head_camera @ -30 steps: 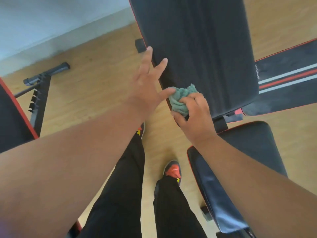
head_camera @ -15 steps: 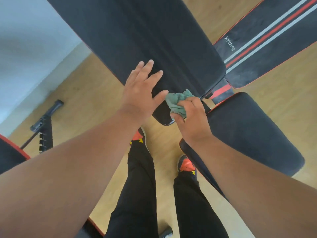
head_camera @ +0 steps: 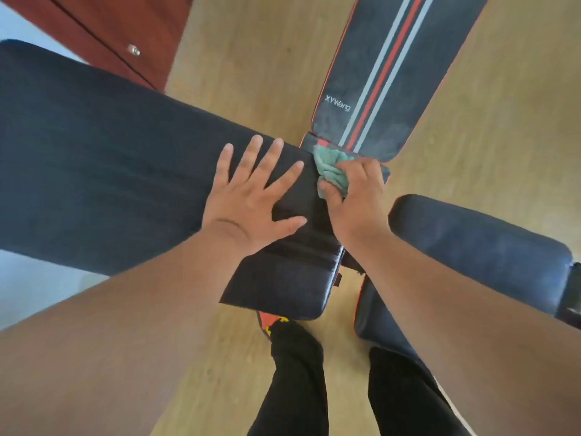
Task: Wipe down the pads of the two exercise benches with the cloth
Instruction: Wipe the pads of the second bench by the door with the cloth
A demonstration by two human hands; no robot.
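Across the left and middle of the view runs the largest thing, a long black back pad with a fine ribbed grain and stitched creases near its lower end. Beyond it, over the pale wooden floor, lies a second black pad edged in red, with two grey stripes and one red stripe running its length and the white lettering "XYWang" printed near its near end, read upside down from here. At the right sits a dark seat pad with a slight sheen and a thin red trim along its lower edge. A red-brown cabinet with a small metal knob stands at the upper left. The left hand lies flat on the long pad, fingers spread wide and straight. The right hand grips the cloth, a crumpled teal-green wad, its fingers curled over it and its thumb beneath, pressing it against the side edge of the long pad just below the striped pad's end. Black trousers and a red and yellow shoe show below.
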